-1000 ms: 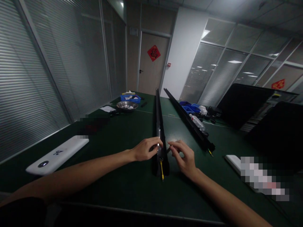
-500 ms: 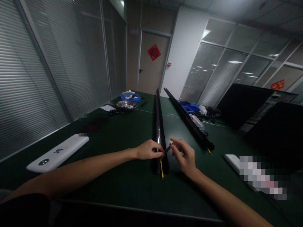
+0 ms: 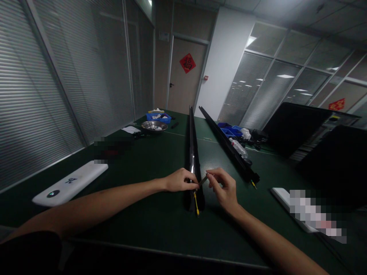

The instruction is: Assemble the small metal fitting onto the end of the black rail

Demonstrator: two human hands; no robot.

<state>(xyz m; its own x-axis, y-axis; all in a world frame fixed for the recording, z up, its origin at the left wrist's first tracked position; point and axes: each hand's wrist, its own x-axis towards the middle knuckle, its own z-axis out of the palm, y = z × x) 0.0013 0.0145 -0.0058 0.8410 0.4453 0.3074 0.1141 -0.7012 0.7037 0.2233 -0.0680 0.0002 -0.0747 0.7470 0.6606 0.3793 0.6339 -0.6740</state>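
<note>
A long black rail (image 3: 193, 145) runs away from me down the table, and a yellow-sleeved cable end (image 3: 196, 202) sticks out at its near end. Curled over that near end is my left hand (image 3: 181, 180), thumb and forefinger closed on the rail just above the cable. My right hand (image 3: 225, 187), just right of the rail, pinches a small thin dark strip (image 3: 203, 180) between thumb and fingers. The strip slants down to my left fingertips; its exact kind is too small to tell, and its lower tip is partly hidden.
A second black rail (image 3: 229, 143) lies to the right, near a plastic bottle (image 3: 239, 148) and blue bins (image 3: 232, 130). Back left are a metal bowl (image 3: 155, 126) and a blue basket (image 3: 158, 117). White devices (image 3: 71, 183) lie at both sides; dark panels (image 3: 298, 122) stand right.
Both hands stay almost in place at the rail's near end. The strip in my right hand has turned slightly and looks lighter. The whole view has shifted a little.
</note>
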